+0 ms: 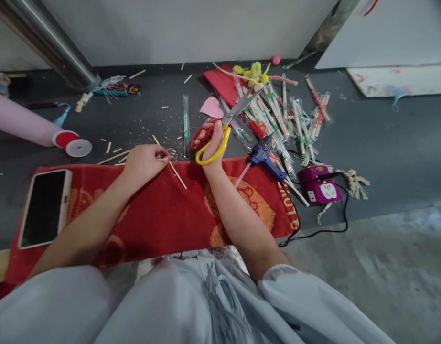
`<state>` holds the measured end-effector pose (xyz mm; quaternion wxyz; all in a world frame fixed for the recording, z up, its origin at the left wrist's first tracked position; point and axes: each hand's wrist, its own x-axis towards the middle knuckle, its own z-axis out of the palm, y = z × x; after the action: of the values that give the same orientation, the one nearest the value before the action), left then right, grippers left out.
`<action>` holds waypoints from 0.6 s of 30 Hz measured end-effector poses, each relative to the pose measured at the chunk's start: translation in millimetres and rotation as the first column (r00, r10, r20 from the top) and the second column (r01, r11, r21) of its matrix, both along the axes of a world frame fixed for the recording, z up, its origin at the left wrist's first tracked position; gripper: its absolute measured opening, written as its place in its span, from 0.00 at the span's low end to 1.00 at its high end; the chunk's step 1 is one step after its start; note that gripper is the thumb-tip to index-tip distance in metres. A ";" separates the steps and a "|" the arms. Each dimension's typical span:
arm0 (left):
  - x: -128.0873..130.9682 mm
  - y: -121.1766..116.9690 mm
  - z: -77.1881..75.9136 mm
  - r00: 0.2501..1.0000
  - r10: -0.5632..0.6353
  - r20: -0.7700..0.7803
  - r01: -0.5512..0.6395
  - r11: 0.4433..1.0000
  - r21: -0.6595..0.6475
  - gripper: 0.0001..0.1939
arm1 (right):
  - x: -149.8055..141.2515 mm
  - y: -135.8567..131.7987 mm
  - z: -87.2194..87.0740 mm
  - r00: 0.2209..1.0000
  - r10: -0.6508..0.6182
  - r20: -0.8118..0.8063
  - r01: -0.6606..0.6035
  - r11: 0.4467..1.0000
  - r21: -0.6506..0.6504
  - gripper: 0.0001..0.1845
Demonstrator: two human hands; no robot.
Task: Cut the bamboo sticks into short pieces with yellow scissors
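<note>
My left hand [145,161] pinches a thin pale wooden stick [177,175] between thumb and fingers, just over the far edge of the red towel [159,215]. A few more thin sticks [112,157] lie beside and under that hand. My right hand [213,141] grips a pair of scissors [238,107] with one red and one yellow handle loop. Their blades point away to the upper right, clear of the stick, and seem nearly together. Small cut stick pieces [108,147] and crumbs are scattered on the dark surface beyond the towel.
Right of the scissors lie many wrapped chopsticks [274,114], a blue glue gun [265,160] and a purple power socket [318,184] with a black cord. A pink paper heart [211,107] rests behind my right hand. At left are a phone [44,208] and a red ribbon spool [73,143].
</note>
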<state>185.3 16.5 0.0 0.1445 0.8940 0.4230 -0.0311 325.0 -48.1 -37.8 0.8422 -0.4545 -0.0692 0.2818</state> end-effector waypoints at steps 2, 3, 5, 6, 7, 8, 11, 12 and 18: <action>1.3 -0.4 1.4 1.000 0.003 0.001 -0.003 1.000 -0.002 0.16 | -0.3 0.1 -1.6 1.000 0.006 0.010 -0.006 1.000 0.023 0.21; 2.1 -0.6 2.0 1.000 0.007 -0.002 -0.007 1.000 -0.002 0.16 | -0.3 0.2 -2.4 1.000 0.008 0.014 -0.008 0.999 0.034 0.21; 3.7 -1.0 2.8 1.000 0.015 -0.008 -0.015 1.000 0.001 0.16 | 0.1 0.6 -4.0 1.000 0.013 0.017 -0.014 0.999 0.042 0.22; 4.4 -1.2 3.0 1.000 0.016 -0.009 -0.016 1.000 0.003 0.16 | 0.4 0.9 -4.7 1.000 0.017 0.018 -0.017 0.999 0.042 0.22; 5.0 -1.2 3.0 1.000 0.016 -0.009 -0.016 1.000 0.005 0.17 | 0.8 1.2 -5.1 1.000 0.021 0.018 -0.022 0.999 0.038 0.23; 5.4 -1.2 2.8 1.000 0.015 -0.010 -0.015 1.000 0.008 0.17 | 1.2 1.4 -5.2 1.000 0.025 0.017 -0.025 0.999 0.033 0.23; 5.7 -0.9 1.1 1.000 0.008 -0.008 -0.008 1.000 0.025 0.17 | 1.6 1.6 -3.8 1.000 0.025 0.003 -0.025 1.000 0.012 0.23; 5.6 -0.8 0.2 1.000 0.008 -0.004 -0.008 0.999 0.035 0.17 | 1.4 1.5 -2.9 1.000 0.021 -0.003 -0.020 1.000 0.008 0.23; 3.6 0.3 -3.9 1.000 0.010 0.014 -0.012 0.996 0.084 0.18 | -0.2 1.8 -0.7 1.000 -0.010 0.003 0.010 1.000 0.011 0.20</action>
<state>188.9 16.8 -3.9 0.1098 0.8971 0.4279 -0.0067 324.8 -46.3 -38.5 0.8459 -0.4507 -0.0696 0.2764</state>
